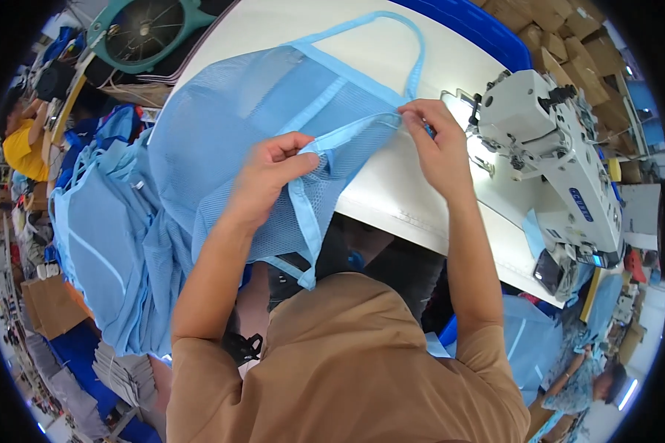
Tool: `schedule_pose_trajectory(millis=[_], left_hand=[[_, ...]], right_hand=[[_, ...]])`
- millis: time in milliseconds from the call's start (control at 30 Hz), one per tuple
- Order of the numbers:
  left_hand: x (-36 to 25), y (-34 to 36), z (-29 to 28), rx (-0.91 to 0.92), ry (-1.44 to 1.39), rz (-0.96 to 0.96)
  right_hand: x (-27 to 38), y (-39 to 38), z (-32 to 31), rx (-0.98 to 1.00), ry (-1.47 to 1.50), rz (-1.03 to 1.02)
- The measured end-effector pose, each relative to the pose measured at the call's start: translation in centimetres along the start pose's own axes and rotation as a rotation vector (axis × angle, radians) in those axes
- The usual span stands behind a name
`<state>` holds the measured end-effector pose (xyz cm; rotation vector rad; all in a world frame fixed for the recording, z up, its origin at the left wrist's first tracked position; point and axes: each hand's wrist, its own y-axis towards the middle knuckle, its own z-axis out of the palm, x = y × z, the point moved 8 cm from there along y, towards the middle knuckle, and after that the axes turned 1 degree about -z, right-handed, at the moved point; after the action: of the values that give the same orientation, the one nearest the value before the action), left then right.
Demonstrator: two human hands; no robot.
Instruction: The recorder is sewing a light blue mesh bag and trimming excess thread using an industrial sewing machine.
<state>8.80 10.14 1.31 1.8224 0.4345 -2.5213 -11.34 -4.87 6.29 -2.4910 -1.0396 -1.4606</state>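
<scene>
A light blue mesh bag (pixel 229 111) with a looped strap (pixel 419 52) lies over the white sewing table and hangs past its front edge. My left hand (pixel 270 173) pinches the bag's fabric rim between thumb and fingers. At the far end of that stretched rim, my right hand (pixel 436 136) is closed on the edge, beside the strap's foot. Between the two hands the light blue band (pixel 355 133) runs slanting up to the right. A white sewing machine (pixel 539 140) stands just right of my right hand, with its needle area apart from the bag.
A pile of similar blue mesh pieces (pixel 111 251) hangs at the left. A blue bin (pixel 473 26) sits behind the table (pixel 391 210). At the right edge lies a dark phone (pixel 547 269). A green fan (pixel 146 31) stands far left. Other people work at both sides.
</scene>
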Motion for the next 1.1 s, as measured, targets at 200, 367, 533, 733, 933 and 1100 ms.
schedule_pose_trajectory(millis=[200,367,533,733,933,1100], left_hand=[[-0.2,0.4,-0.4,-0.003,-0.009,0.010],[-0.4,0.0,-0.4,0.001,-0.005,0.013],[-0.3,0.0,-0.5,0.046,-0.045,0.027],[-0.3,-0.1,-0.6,0.038,-0.014,0.032],[-0.4,-0.1,-0.3,0.026,-0.024,0.042],[-0.4,-0.1,-0.3,0.009,-0.021,0.036]], right_hand=[[1.9,-4.4,0.6,-0.124,-0.001,0.073],[2.2,-5.9,2.4,-0.032,0.025,0.061],[4.1,-6.6,3.5,-0.006,-0.110,0.105],[5.8,-6.9,3.6,-0.021,-0.161,0.037],[7.3,-7.2,4.4,-0.036,-0.194,-0.094],[8.4,-6.8,4.7,-0.042,-0.336,-0.159]])
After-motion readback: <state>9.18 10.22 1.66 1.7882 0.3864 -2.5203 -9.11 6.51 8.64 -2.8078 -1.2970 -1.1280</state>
